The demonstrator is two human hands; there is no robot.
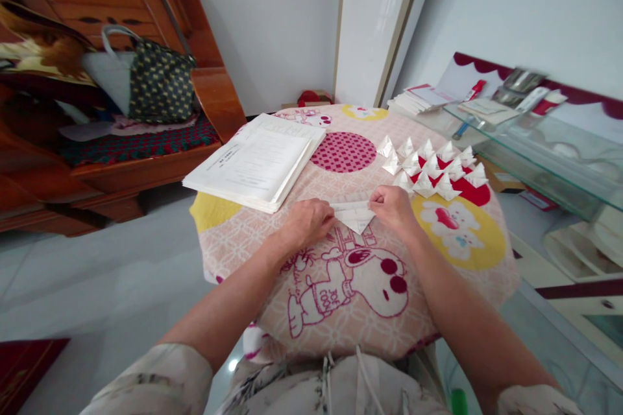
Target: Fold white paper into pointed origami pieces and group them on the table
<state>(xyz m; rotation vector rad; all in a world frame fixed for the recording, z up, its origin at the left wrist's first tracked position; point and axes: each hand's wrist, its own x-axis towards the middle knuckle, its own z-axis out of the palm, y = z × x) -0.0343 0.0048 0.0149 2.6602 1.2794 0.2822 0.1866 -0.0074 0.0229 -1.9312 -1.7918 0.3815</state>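
in the head view, we sat or stood close against a table, its pink patterned cloth [233, 253] spread below our forearms; which of the two, we could not tell. our left hand [309, 220] was pinched on the left end of a folded white paper [354, 215], and our right hand [390, 203] was pinched on its right end. we had the hands apart, with only the paper between them. the paper lay near the middle of the cloth, low over it or on it, with a straight band along its far edge and a triangular point aimed back at us. our fingers covered both ends, so we could not make out the folds there.

beyond our left hand, we had a thick stack of printed sheets [253, 159], set at a slant over the left part of the table. beyond our right hand, we had a cluster of small folded paper pieces [423, 187], their tips pointing up, some over a red patch of the cloth.

off the right side of the table, we saw a glass shelf [559, 162] with a metal bowl [523, 81] near its far edge. to the left, we saw a wooden bench [214, 94] bearing a dark patterned bag [163, 81]. straight ahead, a tall white appliance [372, 32] stood by the wall.
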